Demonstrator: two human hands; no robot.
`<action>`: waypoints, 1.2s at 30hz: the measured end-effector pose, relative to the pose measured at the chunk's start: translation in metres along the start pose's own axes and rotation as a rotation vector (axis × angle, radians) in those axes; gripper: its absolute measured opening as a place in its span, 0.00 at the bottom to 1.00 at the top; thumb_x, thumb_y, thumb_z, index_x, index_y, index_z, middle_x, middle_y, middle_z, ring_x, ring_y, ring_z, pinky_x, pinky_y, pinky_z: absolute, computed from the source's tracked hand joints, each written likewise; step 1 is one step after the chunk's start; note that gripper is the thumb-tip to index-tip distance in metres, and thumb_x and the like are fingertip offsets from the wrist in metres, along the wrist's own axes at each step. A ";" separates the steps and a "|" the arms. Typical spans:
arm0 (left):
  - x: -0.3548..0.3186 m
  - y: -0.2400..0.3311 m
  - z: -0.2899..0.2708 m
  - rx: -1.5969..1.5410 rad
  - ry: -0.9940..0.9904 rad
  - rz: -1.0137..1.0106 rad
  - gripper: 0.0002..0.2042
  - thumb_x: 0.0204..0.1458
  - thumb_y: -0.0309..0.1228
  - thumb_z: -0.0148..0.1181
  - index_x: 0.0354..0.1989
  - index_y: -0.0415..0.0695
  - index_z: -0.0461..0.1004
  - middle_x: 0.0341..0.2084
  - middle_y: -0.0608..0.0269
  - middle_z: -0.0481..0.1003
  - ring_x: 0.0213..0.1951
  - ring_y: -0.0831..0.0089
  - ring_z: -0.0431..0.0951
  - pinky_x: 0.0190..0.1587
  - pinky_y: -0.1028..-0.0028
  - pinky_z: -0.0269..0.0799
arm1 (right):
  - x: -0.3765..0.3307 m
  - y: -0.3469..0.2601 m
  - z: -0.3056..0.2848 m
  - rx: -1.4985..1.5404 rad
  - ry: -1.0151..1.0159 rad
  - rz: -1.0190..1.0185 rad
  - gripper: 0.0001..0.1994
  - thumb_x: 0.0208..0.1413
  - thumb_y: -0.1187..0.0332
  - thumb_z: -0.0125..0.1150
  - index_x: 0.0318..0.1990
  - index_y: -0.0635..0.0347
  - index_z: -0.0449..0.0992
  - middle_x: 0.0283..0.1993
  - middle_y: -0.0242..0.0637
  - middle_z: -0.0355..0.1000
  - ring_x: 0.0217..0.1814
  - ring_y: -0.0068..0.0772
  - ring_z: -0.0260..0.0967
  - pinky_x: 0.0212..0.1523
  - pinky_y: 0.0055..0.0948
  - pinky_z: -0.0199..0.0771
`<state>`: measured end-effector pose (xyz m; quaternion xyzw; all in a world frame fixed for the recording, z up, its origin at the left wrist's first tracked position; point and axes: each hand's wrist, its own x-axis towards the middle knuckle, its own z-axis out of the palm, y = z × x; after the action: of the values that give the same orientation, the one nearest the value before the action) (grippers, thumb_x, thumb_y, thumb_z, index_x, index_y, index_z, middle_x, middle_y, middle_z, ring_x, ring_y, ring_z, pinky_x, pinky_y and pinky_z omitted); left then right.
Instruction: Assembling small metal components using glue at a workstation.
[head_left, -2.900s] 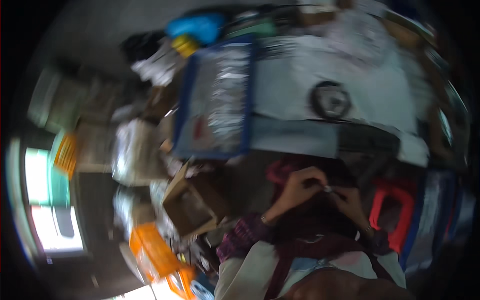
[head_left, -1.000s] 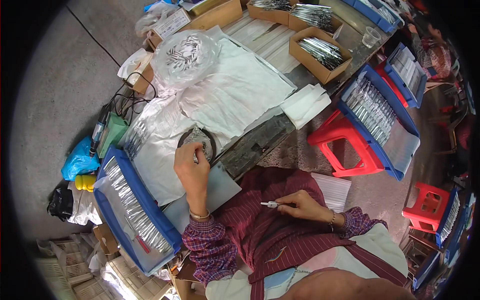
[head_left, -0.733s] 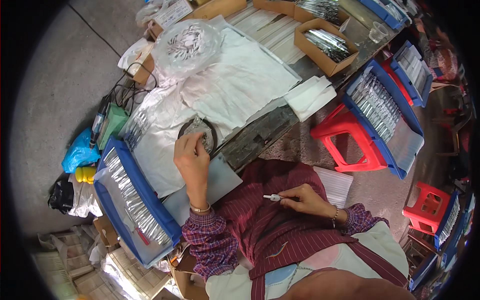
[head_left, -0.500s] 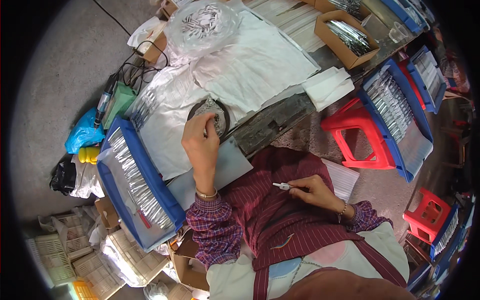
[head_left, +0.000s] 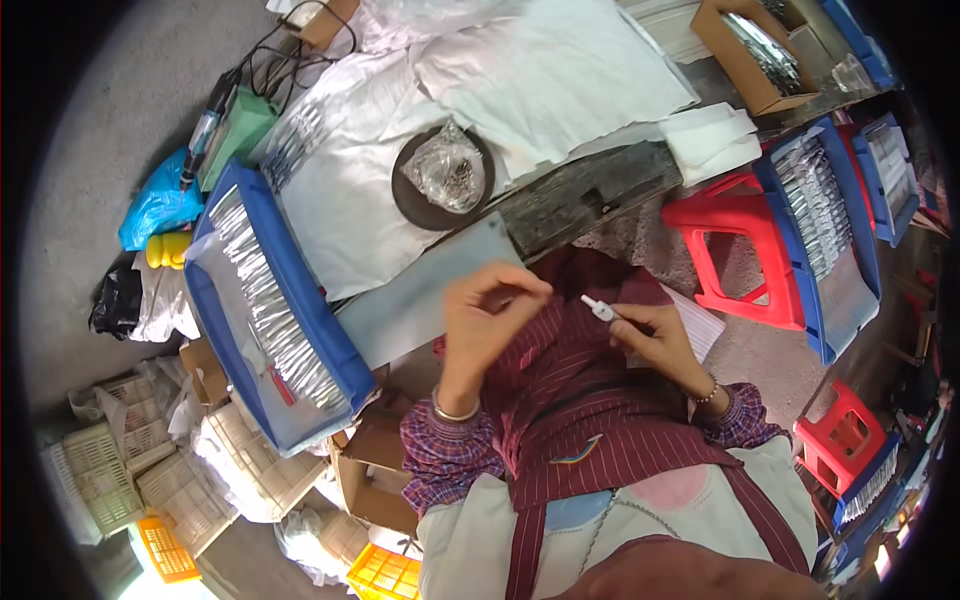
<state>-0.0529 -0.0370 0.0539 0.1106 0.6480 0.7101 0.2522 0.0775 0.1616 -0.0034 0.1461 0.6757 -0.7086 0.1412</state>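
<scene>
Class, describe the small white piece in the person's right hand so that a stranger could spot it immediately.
Start at the red stool, then look left to the right hand above the striped apron. The small white piece juts from its fingertips toward the left hand, the only white item held there.

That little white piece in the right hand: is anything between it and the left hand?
Nothing visible. The white piece juts from the right hand, and the left hand is held beside it over the lap, fingertips pinched; only the striped apron shows beneath the gap.
</scene>
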 end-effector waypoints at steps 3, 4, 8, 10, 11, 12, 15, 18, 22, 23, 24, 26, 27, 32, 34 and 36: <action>-0.017 -0.027 0.005 -0.047 -0.072 -0.045 0.07 0.46 0.14 0.56 0.33 0.34 0.76 0.30 0.61 0.75 0.34 0.77 0.75 0.37 0.80 0.70 | 0.003 -0.005 0.002 0.021 0.012 -0.016 0.12 0.56 0.72 0.54 0.46 0.66 0.75 0.24 0.29 0.72 0.22 0.12 0.64 0.22 0.15 0.64; -0.020 -0.033 0.007 -0.049 -0.068 -0.047 0.07 0.46 0.14 0.56 0.33 0.34 0.76 0.30 0.61 0.75 0.34 0.77 0.75 0.37 0.80 0.70 | 0.003 -0.006 0.003 0.019 0.009 -0.012 0.12 0.56 0.72 0.54 0.46 0.66 0.75 0.24 0.29 0.72 0.22 0.12 0.64 0.22 0.15 0.64; -0.027 -0.043 0.017 -0.110 -0.044 -0.109 0.05 0.45 0.15 0.58 0.32 0.34 0.76 0.27 0.60 0.76 0.30 0.77 0.75 0.34 0.81 0.70 | 0.001 -0.011 0.009 0.013 -0.008 0.019 0.12 0.56 0.72 0.54 0.46 0.65 0.75 0.24 0.30 0.73 0.21 0.12 0.65 0.22 0.14 0.64; -0.026 -0.047 0.024 -0.173 -0.053 -0.222 0.05 0.46 0.15 0.57 0.32 0.34 0.75 0.27 0.62 0.76 0.30 0.80 0.75 0.35 0.82 0.70 | 0.001 -0.009 0.008 0.011 -0.005 0.021 0.12 0.56 0.72 0.55 0.46 0.64 0.75 0.25 0.30 0.74 0.21 0.12 0.65 0.21 0.14 0.64; -0.028 -0.047 0.025 -0.174 -0.054 -0.220 0.05 0.46 0.15 0.57 0.32 0.34 0.75 0.27 0.62 0.76 0.30 0.80 0.75 0.35 0.82 0.70 | 0.000 -0.009 0.009 0.007 -0.008 0.016 0.12 0.56 0.72 0.55 0.46 0.64 0.75 0.25 0.30 0.74 0.21 0.12 0.66 0.21 0.14 0.65; -0.029 -0.048 0.025 -0.149 -0.072 -0.207 0.05 0.45 0.15 0.58 0.32 0.34 0.75 0.28 0.63 0.76 0.31 0.79 0.75 0.35 0.82 0.70 | -0.001 -0.009 0.010 0.003 -0.011 0.012 0.12 0.55 0.72 0.55 0.46 0.64 0.75 0.25 0.30 0.74 0.21 0.13 0.66 0.21 0.14 0.65; -0.031 -0.057 0.026 -0.069 -0.074 -0.083 0.06 0.44 0.14 0.59 0.31 0.35 0.75 0.30 0.63 0.74 0.32 0.79 0.74 0.35 0.81 0.71 | -0.003 -0.012 0.012 -0.018 -0.015 0.027 0.12 0.55 0.72 0.55 0.47 0.64 0.75 0.25 0.30 0.74 0.21 0.13 0.66 0.22 0.14 0.65; -0.031 -0.064 0.026 0.022 -0.051 0.036 0.08 0.42 0.13 0.60 0.31 0.36 0.75 0.33 0.63 0.73 0.34 0.78 0.74 0.35 0.80 0.71 | -0.002 -0.012 0.012 0.007 -0.029 0.011 0.13 0.55 0.71 0.55 0.47 0.64 0.75 0.25 0.31 0.74 0.22 0.13 0.66 0.22 0.15 0.66; -0.029 -0.059 0.030 0.183 -0.007 0.074 0.08 0.40 0.13 0.62 0.29 0.38 0.76 0.32 0.63 0.72 0.33 0.78 0.74 0.34 0.81 0.70 | -0.003 -0.016 0.013 0.024 -0.027 0.010 0.13 0.55 0.72 0.55 0.48 0.64 0.74 0.25 0.31 0.74 0.22 0.13 0.66 0.23 0.15 0.66; -0.028 -0.057 0.032 0.185 -0.009 0.072 0.08 0.40 0.13 0.62 0.29 0.38 0.76 0.32 0.63 0.72 0.33 0.78 0.74 0.34 0.81 0.70 | -0.002 -0.016 0.012 0.026 -0.027 0.010 0.13 0.55 0.72 0.55 0.48 0.64 0.74 0.25 0.31 0.74 0.22 0.13 0.66 0.23 0.15 0.67; -0.028 -0.054 0.033 0.240 0.000 0.095 0.08 0.39 0.14 0.62 0.28 0.38 0.76 0.30 0.64 0.72 0.32 0.78 0.74 0.33 0.82 0.70 | -0.002 -0.015 0.012 0.028 -0.027 0.009 0.13 0.55 0.72 0.55 0.48 0.64 0.74 0.25 0.31 0.74 0.22 0.13 0.66 0.23 0.16 0.67; -0.028 -0.053 0.034 0.297 0.007 0.116 0.08 0.39 0.14 0.62 0.28 0.39 0.77 0.29 0.64 0.73 0.32 0.78 0.74 0.33 0.82 0.69 | -0.002 -0.016 0.012 0.032 -0.028 0.010 0.13 0.55 0.72 0.55 0.48 0.64 0.75 0.25 0.31 0.74 0.22 0.13 0.66 0.23 0.16 0.67; -0.028 -0.053 0.036 0.308 0.017 0.120 0.08 0.38 0.14 0.62 0.27 0.39 0.77 0.28 0.65 0.73 0.31 0.79 0.74 0.32 0.82 0.69 | -0.002 -0.017 0.012 0.032 -0.030 0.010 0.13 0.55 0.72 0.55 0.47 0.65 0.75 0.25 0.32 0.74 0.22 0.13 0.66 0.23 0.16 0.67; -0.028 -0.055 0.039 0.311 0.035 0.122 0.07 0.38 0.15 0.63 0.27 0.39 0.76 0.27 0.66 0.73 0.30 0.79 0.73 0.30 0.83 0.67 | -0.003 -0.017 0.011 -0.036 -0.016 -0.059 0.13 0.54 0.73 0.56 0.46 0.65 0.75 0.24 0.33 0.74 0.21 0.15 0.67 0.23 0.16 0.67; -0.027 -0.055 0.039 0.363 0.017 0.120 0.06 0.39 0.16 0.62 0.26 0.39 0.76 0.27 0.66 0.73 0.30 0.80 0.73 0.31 0.84 0.67 | -0.003 -0.017 0.010 -0.073 -0.006 -0.087 0.12 0.54 0.73 0.56 0.46 0.66 0.75 0.24 0.34 0.74 0.21 0.15 0.68 0.22 0.17 0.67; -0.026 -0.055 0.039 0.360 0.012 0.104 0.07 0.39 0.16 0.62 0.27 0.39 0.75 0.28 0.66 0.74 0.31 0.80 0.74 0.32 0.84 0.67 | -0.004 -0.017 0.010 -0.126 0.015 -0.141 0.12 0.54 0.73 0.56 0.45 0.66 0.75 0.24 0.34 0.74 0.21 0.16 0.69 0.22 0.17 0.68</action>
<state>0.0003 -0.0144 0.0098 0.1829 0.7596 0.5953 0.1874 0.0739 0.1522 0.0141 0.0944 0.7285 -0.6719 0.0947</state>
